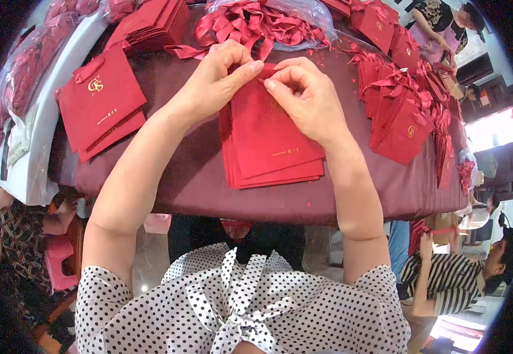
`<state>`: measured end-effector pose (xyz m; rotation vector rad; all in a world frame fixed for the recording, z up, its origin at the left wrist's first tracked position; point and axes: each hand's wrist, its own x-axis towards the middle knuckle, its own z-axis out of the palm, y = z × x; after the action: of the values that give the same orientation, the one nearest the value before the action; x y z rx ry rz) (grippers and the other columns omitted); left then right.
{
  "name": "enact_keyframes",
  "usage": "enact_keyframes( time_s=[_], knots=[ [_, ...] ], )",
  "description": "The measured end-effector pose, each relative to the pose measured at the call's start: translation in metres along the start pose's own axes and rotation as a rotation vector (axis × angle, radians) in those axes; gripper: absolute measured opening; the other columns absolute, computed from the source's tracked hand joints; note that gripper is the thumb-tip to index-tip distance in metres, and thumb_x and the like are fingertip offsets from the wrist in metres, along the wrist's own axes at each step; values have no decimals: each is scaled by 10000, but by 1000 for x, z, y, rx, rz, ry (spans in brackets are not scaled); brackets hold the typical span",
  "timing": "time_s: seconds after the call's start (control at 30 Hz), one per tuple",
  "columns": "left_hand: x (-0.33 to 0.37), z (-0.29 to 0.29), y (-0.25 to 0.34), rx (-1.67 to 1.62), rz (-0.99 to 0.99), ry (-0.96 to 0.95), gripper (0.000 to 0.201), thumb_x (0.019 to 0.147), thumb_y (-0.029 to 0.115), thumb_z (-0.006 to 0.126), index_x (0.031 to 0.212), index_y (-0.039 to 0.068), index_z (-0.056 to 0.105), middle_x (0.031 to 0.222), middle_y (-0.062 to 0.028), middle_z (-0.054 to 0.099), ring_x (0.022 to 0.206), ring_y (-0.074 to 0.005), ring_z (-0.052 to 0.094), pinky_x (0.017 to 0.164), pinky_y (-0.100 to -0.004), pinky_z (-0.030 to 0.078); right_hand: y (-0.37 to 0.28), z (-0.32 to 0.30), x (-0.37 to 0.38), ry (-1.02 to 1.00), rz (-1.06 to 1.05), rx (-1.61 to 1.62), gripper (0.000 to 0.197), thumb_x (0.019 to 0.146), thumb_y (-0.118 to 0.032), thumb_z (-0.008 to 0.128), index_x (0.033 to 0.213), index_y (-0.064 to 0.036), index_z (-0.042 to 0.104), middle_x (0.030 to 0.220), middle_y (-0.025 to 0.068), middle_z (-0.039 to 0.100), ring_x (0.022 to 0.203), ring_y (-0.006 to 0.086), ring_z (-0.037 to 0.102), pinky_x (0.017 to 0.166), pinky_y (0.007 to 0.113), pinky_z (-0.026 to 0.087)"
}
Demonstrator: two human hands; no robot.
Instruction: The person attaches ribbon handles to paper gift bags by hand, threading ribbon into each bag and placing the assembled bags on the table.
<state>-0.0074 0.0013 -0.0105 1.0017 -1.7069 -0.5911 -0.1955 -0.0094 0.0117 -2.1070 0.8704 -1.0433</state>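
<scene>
Before me on the dark red tablecloth lies a small stack of red paper gift bags (274, 133) with gold print. At the top edge of the uppermost bag, my left hand (227, 76) pinches a red ribbon between thumb and forefinger. Close beside it, my right hand (309, 97) is also closed in a pinch on the ribbon, its fingertips partly covering it. The ribbon's ends and the bag's holes are hidden by my fingers. Beyond my hands, a heap of loose red ribbons (262, 26) rests on clear plastic.
Finished-looking bags with ribbon handles (407, 127) lie in overlapping rows at right. Another pile of bags (106, 94) is at left, with a flat stack (150, 26) behind it. A white box (38, 153) stands at the left edge. Other people (454, 277) sit around the table.
</scene>
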Motion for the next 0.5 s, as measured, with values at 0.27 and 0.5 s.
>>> enact_keyframes(
  time_s=[0.27,0.5],
  knots=[
    [-2,4,11,435,328,112,133,824,111,633,796,13,548,914,-99,510,959,-275,444,851,-368,357,-11,22,-7,226,-237,-382,107,763,-74,663,757,-10,578,869,115,579,710,292,608,634,391,501],
    [3,-26,19,-160,-66,-248,259,944,176,489,784,-8,575,867,-31,557,888,-137,501,830,-292,392,-15,11,-5,74,-233,-132,183,697,-103,741,754,-18,589,785,114,578,711,279,590,627,370,476]
  ],
)
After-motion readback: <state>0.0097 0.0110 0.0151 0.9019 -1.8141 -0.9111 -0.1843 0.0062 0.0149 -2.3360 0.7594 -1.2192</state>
